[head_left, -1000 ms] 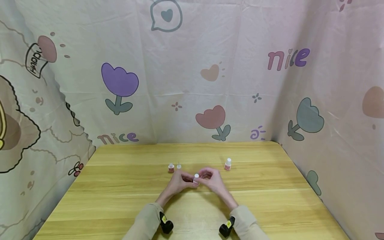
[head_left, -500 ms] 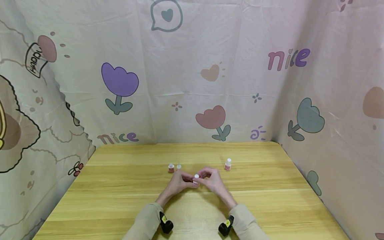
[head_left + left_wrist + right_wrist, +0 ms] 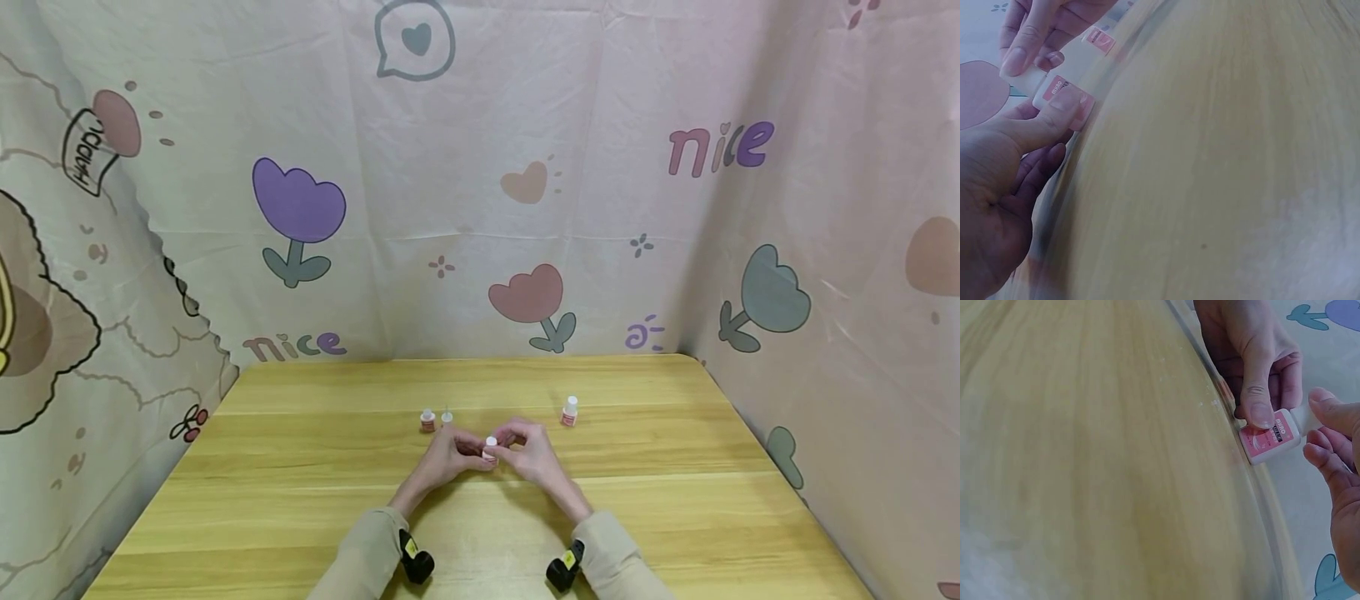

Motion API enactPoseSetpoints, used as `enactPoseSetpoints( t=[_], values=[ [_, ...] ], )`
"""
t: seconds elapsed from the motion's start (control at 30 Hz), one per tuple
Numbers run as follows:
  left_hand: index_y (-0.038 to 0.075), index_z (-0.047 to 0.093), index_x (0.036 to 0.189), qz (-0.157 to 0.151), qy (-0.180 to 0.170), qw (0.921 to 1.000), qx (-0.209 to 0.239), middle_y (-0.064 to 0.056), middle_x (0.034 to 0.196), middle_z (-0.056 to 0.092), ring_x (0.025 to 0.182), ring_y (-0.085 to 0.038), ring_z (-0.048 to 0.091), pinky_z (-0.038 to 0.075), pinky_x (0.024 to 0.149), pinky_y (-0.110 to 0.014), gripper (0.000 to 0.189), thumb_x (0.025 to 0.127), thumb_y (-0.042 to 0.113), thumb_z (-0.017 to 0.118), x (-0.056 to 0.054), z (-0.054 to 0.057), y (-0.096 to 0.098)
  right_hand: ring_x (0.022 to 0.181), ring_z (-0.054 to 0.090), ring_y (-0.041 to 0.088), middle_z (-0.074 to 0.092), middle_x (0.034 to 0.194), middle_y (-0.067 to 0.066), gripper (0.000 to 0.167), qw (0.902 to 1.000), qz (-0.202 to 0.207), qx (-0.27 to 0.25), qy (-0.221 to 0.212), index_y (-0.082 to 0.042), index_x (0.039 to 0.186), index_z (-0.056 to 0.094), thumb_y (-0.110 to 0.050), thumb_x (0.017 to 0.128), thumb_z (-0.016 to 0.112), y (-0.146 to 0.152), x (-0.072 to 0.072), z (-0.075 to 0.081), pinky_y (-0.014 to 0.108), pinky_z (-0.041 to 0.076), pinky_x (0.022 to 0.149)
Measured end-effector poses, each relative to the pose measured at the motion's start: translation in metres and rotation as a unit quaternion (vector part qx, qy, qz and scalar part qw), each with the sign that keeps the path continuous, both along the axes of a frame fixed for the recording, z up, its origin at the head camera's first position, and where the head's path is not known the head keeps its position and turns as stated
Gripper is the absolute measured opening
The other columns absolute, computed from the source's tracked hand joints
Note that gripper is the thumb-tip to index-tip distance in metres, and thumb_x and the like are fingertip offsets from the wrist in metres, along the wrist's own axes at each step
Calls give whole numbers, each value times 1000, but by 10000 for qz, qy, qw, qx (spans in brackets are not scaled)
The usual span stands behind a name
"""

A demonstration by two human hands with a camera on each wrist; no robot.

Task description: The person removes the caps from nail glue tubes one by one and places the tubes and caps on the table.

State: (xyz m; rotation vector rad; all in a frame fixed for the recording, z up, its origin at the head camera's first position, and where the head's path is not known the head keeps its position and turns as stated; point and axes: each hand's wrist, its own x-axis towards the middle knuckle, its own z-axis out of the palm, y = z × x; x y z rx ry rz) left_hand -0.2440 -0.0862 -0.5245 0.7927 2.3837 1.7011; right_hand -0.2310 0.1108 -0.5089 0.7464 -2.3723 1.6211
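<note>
A small pink-and-white glue bottle [image 3: 1270, 439] with a white cap [image 3: 1305, 419] stands between both hands at the middle of the table. My left hand [image 3: 450, 457] grips the bottle's body between thumb and fingers, covering part of its label. From the other side, my right hand [image 3: 531, 454] pinches the white cap with thumb and fingertips. In the wrist views the cap sits on the bottle's neck; whether it is tight cannot be told.
Behind my left hand stand a shorter pink-labelled bottle [image 3: 427, 421] and a small white piece [image 3: 447, 417] with a thin tip pointing up. Another glue bottle [image 3: 570, 412] with a tall white cap stands at the back right. A printed cloth [image 3: 450, 208] hangs behind the wooden table [image 3: 315, 492].
Both hands stay on the same bottle and cap in nearly the same place. The right wrist has shifted very slightly; the other bottles have not moved.
</note>
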Motion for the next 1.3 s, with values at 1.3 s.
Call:
enactPoseSetpoints(
  t=[1.3],
  values=[
    [8,80,96,173,78,9998,-107,-12,89,79,72,-6,70,55,67,-18,17,81,12,84,2,2,0,71,66,14,72,81,13,10,9970,280,156,707,-1,86,73,0,80,81,1,-6,2,24,58,70]
  ],
)
